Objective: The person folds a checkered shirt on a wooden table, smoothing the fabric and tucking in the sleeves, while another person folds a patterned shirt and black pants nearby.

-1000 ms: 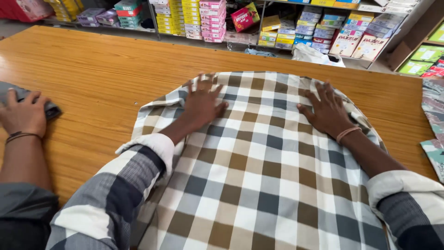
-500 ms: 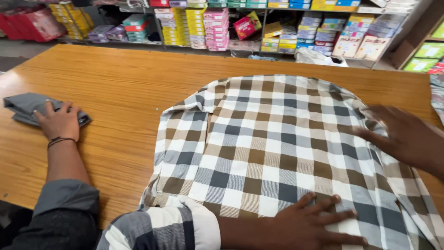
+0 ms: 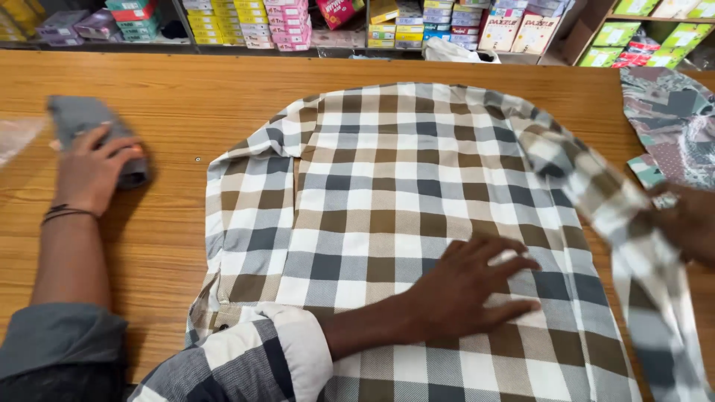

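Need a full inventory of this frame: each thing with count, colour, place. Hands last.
checked shirt: 1, white, brown and grey check, spread flat on the table, centre
table: 1, orange-brown wood, fills the frame
grey folded cloth: 1, grey, far left on the table, under a co-worker's hand
patterned fabric: 1, grey-green and reddish patchwork, right edge of the table
boxed goods: many, yellow, pink, blue and green, stacked on shelves behind the table
co-worker's hand: 1, dark wristband, grey sleeve, resting on the grey folded cloth
left hand: 1, checked sleeve, pressed flat on the shirt
right hand: 1, blurred, at the right edge, gripping the shirt's sleeve
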